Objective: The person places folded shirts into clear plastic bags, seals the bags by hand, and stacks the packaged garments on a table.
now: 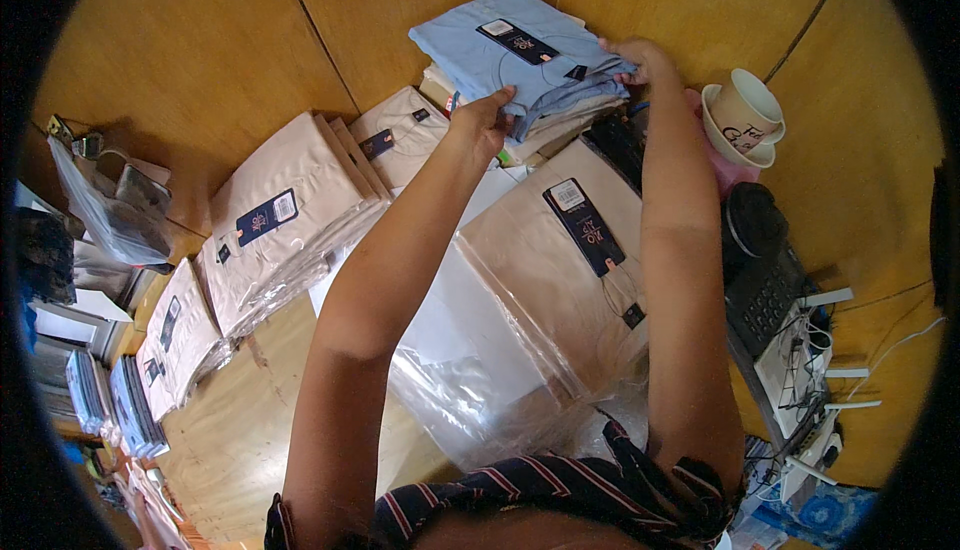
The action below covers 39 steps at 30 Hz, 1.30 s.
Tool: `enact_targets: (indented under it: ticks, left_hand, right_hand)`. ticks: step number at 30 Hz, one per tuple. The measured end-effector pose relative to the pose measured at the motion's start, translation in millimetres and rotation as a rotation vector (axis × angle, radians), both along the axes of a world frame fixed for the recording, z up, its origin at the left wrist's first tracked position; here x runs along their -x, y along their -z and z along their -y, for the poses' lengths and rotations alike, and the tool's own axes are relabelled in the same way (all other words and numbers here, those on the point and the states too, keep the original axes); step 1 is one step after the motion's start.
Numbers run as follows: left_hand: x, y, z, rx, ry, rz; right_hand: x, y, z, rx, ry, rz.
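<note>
Both arms reach to the far side of the table, to a folded light-blue garment (550, 40) with a dark hang tag on top. It lies over a pile of folded pale garments (570, 128). My left hand (487, 122) grips its near left edge, thumb on top. At its right edge my right hand (640, 58) has its fingers curled around the cloth. Closer to me, a stack of folded beige garments (510, 260) in clear plastic, with a dark tag, lies between my forearms.
More bagged beige garments (290, 175) line the left of the wooden table (260, 390). At right stand stacked cups (745, 110), a black desk phone (755, 280) and a white router with cables (795, 360). Wooden panels (420, 10) rise behind. A clear plastic bag (105, 200) hangs at far left.
</note>
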<state>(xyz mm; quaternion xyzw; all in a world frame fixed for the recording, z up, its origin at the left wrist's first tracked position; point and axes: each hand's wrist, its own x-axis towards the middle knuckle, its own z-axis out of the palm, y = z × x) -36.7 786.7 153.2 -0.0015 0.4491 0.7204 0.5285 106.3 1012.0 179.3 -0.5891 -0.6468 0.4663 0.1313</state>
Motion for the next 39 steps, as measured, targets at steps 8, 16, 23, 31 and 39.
enact_targets:
  ticks: [8,16,23,31,39]
  left_hand:
    - [9,2,3,0.079,0.052,-0.126]
    - [13,-28,-2,-0.239,0.042,0.035]
    - [19,-20,-3,-0.249,0.017,0.059]
    - [35,-24,9,-0.114,0.042,-0.164]
    - [164,-103,136,-0.390,0.013,-0.703]
  right_hand:
    - [5,-11,17,-0.044,-0.086,0.081]
    - [6,-25,43,0.009,-0.051,0.005]
    - [-2,-15,24,0.172,0.001,-0.593]
    - [9,-24,22,0.320,-0.035,-0.668]
    - [48,-95,125,0.167,-0.536,-1.206]
